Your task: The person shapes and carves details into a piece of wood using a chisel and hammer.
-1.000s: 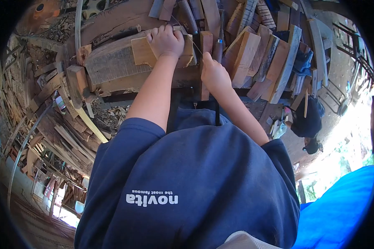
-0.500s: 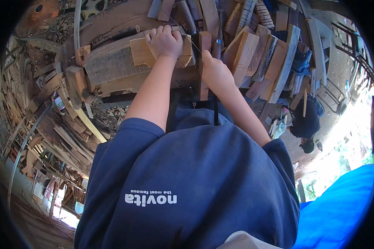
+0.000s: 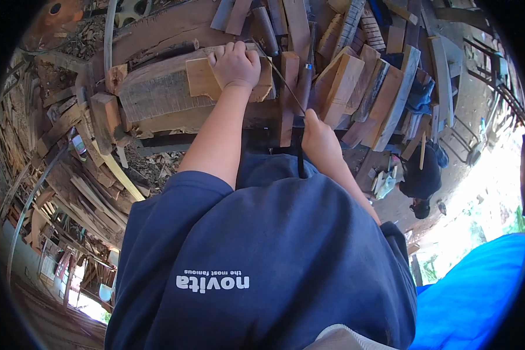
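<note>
My left hand (image 3: 235,65) presses on a light wooden board (image 3: 203,80), its fingers bent over the far edge. The board lies on a thick weathered beam (image 3: 157,93), and its near and right edges are cut unevenly. My right hand (image 3: 321,139) is closed around the near end of a thin, dark tool (image 3: 287,85), whose handle is hidden in the fist. The tool slants from the right hand up and left to the board's far right corner. Between the board and the right hand stands a reddish wooden block (image 3: 288,99).
Wood blocks (image 3: 339,87) and a chisel-like tool with a blue band (image 3: 306,76) lie to the right. Scrap wood (image 3: 87,192) is piled at left. Another person (image 3: 421,175) is at the right, near a blue sheet (image 3: 478,291).
My right hand has moved back toward my body and slightly right, and more of the thin tool shows. My left hand stays on the board; the view has shifted slightly.
</note>
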Demonstrator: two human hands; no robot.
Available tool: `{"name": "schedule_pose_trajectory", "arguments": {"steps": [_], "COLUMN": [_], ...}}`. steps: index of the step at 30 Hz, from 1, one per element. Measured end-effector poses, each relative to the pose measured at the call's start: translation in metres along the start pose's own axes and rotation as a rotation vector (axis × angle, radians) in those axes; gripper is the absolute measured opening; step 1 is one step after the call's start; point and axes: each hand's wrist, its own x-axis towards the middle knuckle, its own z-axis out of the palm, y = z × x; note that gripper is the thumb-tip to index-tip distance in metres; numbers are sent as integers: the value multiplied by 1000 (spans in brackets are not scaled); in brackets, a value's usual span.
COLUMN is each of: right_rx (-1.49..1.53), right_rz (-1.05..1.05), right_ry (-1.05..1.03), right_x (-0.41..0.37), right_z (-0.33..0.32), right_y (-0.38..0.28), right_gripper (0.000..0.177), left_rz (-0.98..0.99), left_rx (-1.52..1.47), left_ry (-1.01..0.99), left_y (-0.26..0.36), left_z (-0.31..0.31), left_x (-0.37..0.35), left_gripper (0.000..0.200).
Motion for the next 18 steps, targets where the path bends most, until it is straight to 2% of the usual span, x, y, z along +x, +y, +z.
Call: {"name": "schedule_pose_trajectory", "arguments": {"steps": [4,13,17,18], "right_rx": [94,44,9,48], "right_rz": [-42,-32,-9,-75], "right_ry": [84,51,30,91], "right_x": [-6,11,54,71], "right_z": [10,14,28,33], "right_y": [7,1,-10,-13], "right_gripper": [8,10,12,13], "left_rz": [2,-17,-28,-32], "left_rx": [-6,17,26,37], "left_ry": [21,-18,-47,-53], "left_y": [-1,1,2,2], "left_z": [2,-1,-2,-1], "left_x": [0,1,1,1], "left_gripper": [20,21,22,23]}}
